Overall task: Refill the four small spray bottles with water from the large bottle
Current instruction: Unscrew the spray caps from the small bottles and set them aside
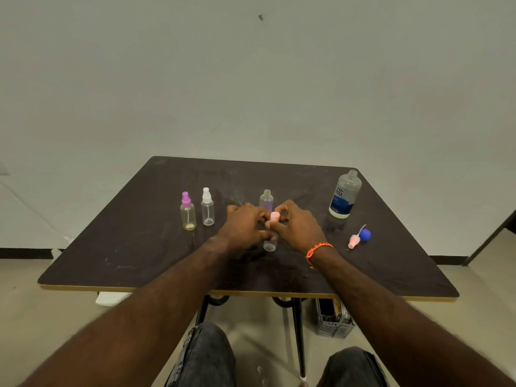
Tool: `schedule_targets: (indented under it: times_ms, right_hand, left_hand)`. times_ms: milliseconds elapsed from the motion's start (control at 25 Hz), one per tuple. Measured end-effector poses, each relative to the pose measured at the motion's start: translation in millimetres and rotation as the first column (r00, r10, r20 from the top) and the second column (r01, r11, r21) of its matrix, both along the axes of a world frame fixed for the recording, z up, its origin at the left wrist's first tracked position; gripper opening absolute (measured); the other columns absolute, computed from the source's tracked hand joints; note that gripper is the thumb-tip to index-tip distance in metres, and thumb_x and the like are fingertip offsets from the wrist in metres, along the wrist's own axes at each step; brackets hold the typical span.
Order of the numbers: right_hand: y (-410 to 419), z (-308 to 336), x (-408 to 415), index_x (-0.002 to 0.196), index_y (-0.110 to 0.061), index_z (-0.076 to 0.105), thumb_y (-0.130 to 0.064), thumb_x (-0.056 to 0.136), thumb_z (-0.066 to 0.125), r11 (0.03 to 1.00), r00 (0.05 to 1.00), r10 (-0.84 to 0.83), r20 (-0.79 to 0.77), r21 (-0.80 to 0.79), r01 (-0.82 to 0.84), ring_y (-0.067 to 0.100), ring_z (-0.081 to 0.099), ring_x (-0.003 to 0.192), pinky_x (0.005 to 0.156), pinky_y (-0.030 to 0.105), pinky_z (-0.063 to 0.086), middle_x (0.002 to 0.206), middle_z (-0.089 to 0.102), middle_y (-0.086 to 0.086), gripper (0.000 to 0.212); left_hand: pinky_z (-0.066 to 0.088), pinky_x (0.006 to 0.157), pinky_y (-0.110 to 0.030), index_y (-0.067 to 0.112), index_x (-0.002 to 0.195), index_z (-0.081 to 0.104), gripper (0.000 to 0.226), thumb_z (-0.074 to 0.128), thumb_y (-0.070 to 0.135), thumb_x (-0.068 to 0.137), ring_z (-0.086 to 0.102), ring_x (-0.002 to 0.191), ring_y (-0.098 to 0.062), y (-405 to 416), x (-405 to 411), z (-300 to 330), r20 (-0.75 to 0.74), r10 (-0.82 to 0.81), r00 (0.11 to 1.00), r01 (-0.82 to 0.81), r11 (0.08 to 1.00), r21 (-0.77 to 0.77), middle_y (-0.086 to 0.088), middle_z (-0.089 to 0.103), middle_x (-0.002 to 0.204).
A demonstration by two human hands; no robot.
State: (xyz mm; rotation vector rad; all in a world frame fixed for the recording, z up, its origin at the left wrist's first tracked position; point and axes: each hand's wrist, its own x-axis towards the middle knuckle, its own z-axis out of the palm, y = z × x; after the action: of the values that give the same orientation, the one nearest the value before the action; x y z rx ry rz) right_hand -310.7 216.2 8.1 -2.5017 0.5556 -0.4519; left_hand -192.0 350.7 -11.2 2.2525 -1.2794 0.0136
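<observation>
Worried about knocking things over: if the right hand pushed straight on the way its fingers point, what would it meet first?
The right hand points left, at the pink cap it pinches; just beyond lie the left hand's fingers. The open small bottle stands behind, probably off that line, though depth is unclear.

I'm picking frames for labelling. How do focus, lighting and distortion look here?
Head view: soft, even light, with no harsh glare on the table; wide-angle bending at the edges; the large bottle label reads fairly sharp; both hands' grip on the pink-capped bottle looks slightly soft.
</observation>
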Motion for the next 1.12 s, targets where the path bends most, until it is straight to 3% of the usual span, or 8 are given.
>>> schedule_targets:
  times_ms: [240,520,600,720,800,920,1000,1120]
  right_hand:
    - [7.0,12.1,10.3,0.089,-0.021,0.073,-0.034,0.082,0.075,0.998,0.997,0.024,0.067,-0.052,-0.021,0.009,0.064,0.079,0.073,0.033,0.054,0.085,0.071,-0.007,0.014]
    - [6.8,17.9,3.9,0.119,-0.018,0.070,-0.008,0.090,0.060,0.970,0.969,0.241,-0.049,-0.006,-0.242,0.016,0.064,0.107,0.096,0.034,0.052,0.118,0.070,0.001,0.033]
    - [3.0,16.2,1.3,0.121,-0.017,0.066,-0.020,0.088,0.068,0.978,0.978,0.207,-0.023,-0.029,-0.208,0.014,0.063,0.107,0.093,0.032,0.053,0.118,0.069,-0.002,0.033]
    - [1.4,17.3,0.4,0.098,-0.019,0.069,-0.037,0.084,0.074,0.987,0.993,0.115,-0.017,-0.109,-0.116,0.010,0.061,0.084,0.073,0.030,0.051,0.093,0.067,-0.005,0.024]
    - [3.3,22.3,-0.4,0.098,-0.017,0.072,-0.026,0.088,0.071,0.980,0.983,0.176,-0.051,-0.090,-0.180,0.012,0.060,0.083,0.075,0.032,0.050,0.093,0.067,-0.001,0.013]
    - [5.3,31.0,-5.8,0.119,-0.016,0.068,-0.008,0.089,0.063,0.950,0.944,0.313,-0.106,0.021,-0.313,0.013,0.061,0.104,0.091,0.027,0.049,0.118,0.066,-0.001,0.031]
    - [4.2,29.7,-4.6,0.129,-0.016,0.060,-0.017,0.091,0.065,0.960,0.956,0.279,-0.087,0.002,-0.280,0.011,0.060,0.106,0.090,0.026,0.049,0.124,0.063,-0.002,0.038]
    - [3.9,21.5,-0.4,0.109,-0.021,0.062,-0.040,0.090,0.068,0.983,0.986,0.157,-0.061,-0.085,-0.162,0.006,0.060,0.084,0.074,0.025,0.050,0.100,0.065,-0.007,0.028]
  left_hand:
    - [0.039,0.100,-0.046,0.035,0.093,0.060,0.034,0.089,0.044,0.077,0.064,0.096,-0.002,8.0,-5.5,-19.5,-0.166,0.038,0.985,-0.064,0.986,-0.152,0.018,0.070,0.089]
    - [0.046,0.105,-0.054,0.037,0.097,0.068,0.039,0.088,0.054,0.069,0.069,0.099,0.003,7.4,1.0,-32.5,-0.309,0.012,0.951,-0.069,0.982,-0.173,0.020,0.075,0.097]
    - [0.041,0.109,-0.055,0.041,0.097,0.068,0.031,0.088,0.049,0.074,0.067,0.103,0.001,7.5,-3.6,-32.9,-0.313,0.012,0.950,-0.071,0.982,-0.177,0.022,0.074,0.097]
    - [0.033,0.108,-0.051,0.040,0.097,0.069,0.026,0.087,0.043,0.080,0.063,0.103,0.006,8.3,-8.8,-33.3,-0.295,0.025,0.955,-0.080,0.981,-0.177,0.023,0.073,0.096]
    - [0.032,0.110,-0.050,0.042,0.095,0.068,0.026,0.088,0.043,0.079,0.063,0.104,0.007,9.1,-10.1,-31.8,-0.304,0.032,0.952,-0.089,0.980,-0.177,0.024,0.073,0.097]
    - [0.038,0.112,-0.057,0.049,0.094,0.064,0.029,0.088,0.045,0.077,0.066,0.106,0.005,8.4,-9.5,-33.6,-0.329,0.017,0.944,-0.080,0.981,-0.178,0.025,0.074,0.099]
    - [0.040,0.111,-0.058,0.046,0.096,0.065,0.029,0.087,0.048,0.076,0.066,0.105,0.006,8.3,-8.4,-35.5,-0.335,0.017,0.942,-0.081,0.981,-0.178,0.025,0.073,0.099]
    - [0.039,0.110,-0.059,0.043,0.102,0.067,0.031,0.084,0.049,0.077,0.065,0.107,0.003,8.9,-8.8,-36.8,-0.323,0.017,0.946,-0.079,0.981,-0.179,0.024,0.073,0.100]
